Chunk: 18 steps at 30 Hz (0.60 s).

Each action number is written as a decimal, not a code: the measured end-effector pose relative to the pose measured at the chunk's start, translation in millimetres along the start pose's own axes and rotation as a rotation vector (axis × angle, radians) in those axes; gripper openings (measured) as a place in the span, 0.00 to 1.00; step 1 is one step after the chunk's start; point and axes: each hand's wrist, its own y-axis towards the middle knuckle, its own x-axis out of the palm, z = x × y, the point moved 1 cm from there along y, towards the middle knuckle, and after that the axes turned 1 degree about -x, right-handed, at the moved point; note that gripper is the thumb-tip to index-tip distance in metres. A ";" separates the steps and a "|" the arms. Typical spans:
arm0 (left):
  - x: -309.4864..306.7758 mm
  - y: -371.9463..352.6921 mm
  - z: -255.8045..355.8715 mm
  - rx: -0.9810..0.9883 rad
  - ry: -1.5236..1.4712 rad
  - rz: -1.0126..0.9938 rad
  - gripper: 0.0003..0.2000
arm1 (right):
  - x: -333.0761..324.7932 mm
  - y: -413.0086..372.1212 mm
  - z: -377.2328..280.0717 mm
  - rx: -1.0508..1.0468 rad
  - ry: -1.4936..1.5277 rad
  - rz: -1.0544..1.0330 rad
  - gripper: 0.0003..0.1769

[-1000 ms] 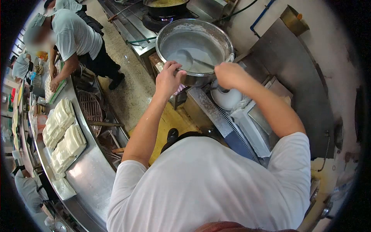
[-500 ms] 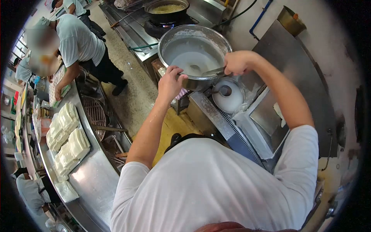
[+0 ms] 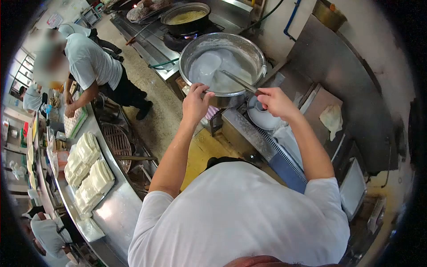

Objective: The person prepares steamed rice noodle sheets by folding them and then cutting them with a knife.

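Observation:
A large steel bowl (image 3: 261,50) of milky white liquid (image 3: 238,69) stands in front of me. My left hand (image 3: 196,104) is closed on its near rim, fingers over the edge. In my right hand (image 3: 276,103) is the handle of a ladle (image 3: 238,81), which slants down and left into the bowl. The ladle's round head, at the liquid's surface, looks white. Below my right hand, a shallow round pan (image 3: 266,119) with a whitish inside rests on the steel counter, partly hidden by the hand and forearm.
A dark pan of yellowish contents (image 3: 184,18) is over a lit burner beyond the bowl. On the left steel table (image 3: 118,209) lie stacks of pale wrapped packets (image 3: 93,182). A co-worker (image 3: 95,62) leans over its far end. A pale cloth (image 3: 331,120) lies at right.
The ladle's head has come up to the surface and moved farther left in the bowl. Its handle stands steeper, and my right hand is lower in view. My left hand stays on the rim.

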 end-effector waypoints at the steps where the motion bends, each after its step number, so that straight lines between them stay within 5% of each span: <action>1: -1.4 0.4 2.1 0.006 0.004 -0.008 0.16 | 1.1 -5.5 7.0 -0.078 -0.037 0.034 0.15; 4: -3.5 0.9 4.2 -0.016 -0.042 -0.041 0.15 | 9.8 -16.7 38.1 -0.214 -0.073 0.162 0.24; 18: 1.9 2.4 -10.9 0.079 -0.074 -0.004 0.14 | 56.3 -53.8 50.0 -0.205 -0.602 0.587 0.27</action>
